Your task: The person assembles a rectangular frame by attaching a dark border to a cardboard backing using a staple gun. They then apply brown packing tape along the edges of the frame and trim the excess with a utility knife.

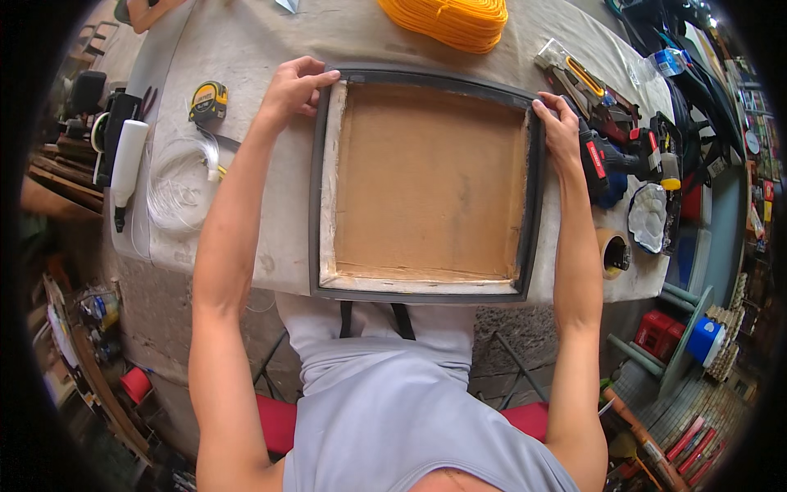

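Observation:
A square dark grey frame (315,205) lies face down on the cloth-covered table (246,49), its brown backing board (426,180) edged with pale canvas. My left hand (293,86) grips the frame's far left corner, fingers curled over the rim. At the far right corner my right hand (559,127) presses on the frame's edge, fingers bent over it. The frame's near edge overhangs the table toward my lap.
A yellow tape measure (209,101), a white squeeze bottle (127,164) and coiled clear line (176,184) lie left. An orange cord bundle (447,20) sits behind the frame. A red-black power tool (611,156), clamps, and a tape roll (611,252) crowd the right.

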`<state>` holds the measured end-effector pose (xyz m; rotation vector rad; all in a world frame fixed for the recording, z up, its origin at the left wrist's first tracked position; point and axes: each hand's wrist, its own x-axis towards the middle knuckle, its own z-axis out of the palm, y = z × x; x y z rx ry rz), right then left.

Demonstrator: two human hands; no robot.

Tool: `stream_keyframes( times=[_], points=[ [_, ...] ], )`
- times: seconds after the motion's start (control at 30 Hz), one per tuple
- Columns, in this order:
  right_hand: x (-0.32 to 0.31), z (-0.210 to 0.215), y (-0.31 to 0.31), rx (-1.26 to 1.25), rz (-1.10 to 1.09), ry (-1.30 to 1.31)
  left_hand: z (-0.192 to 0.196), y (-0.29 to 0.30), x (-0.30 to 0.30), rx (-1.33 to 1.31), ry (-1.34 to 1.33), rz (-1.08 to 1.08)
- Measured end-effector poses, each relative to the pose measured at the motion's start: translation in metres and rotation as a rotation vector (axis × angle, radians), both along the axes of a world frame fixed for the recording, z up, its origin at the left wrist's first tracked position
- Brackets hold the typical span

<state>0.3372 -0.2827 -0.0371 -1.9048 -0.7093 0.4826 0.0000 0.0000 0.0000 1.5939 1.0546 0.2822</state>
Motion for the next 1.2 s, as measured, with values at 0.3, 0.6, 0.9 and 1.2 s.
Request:
stream_keyframes(
  times=[0.3, 0.6, 0.9, 1.2],
  points=[
    [0.009, -0.009, 0.011, 0.044, -0.011, -0.046, 0.0, 0.007, 0.005, 0.016, 0.008, 0.008],
    [-0.014, -0.014, 0.021, -0.213, -0.168, -0.26, 0.001, 0.005, 0.009, 0.077, 0.134, 0.04],
    [-0.031, -0.013, 0.02, -0.206, -0.174, -0.575, -0.002, -0.002, 0.026, 0.236, 0.263, 0.073],
    [-0.049, 0.01, 0.019, -0.37, -0.185, -0.542, -0.03, -0.041, 0.024, 0.596, 0.193, 0.314]
  ],
)
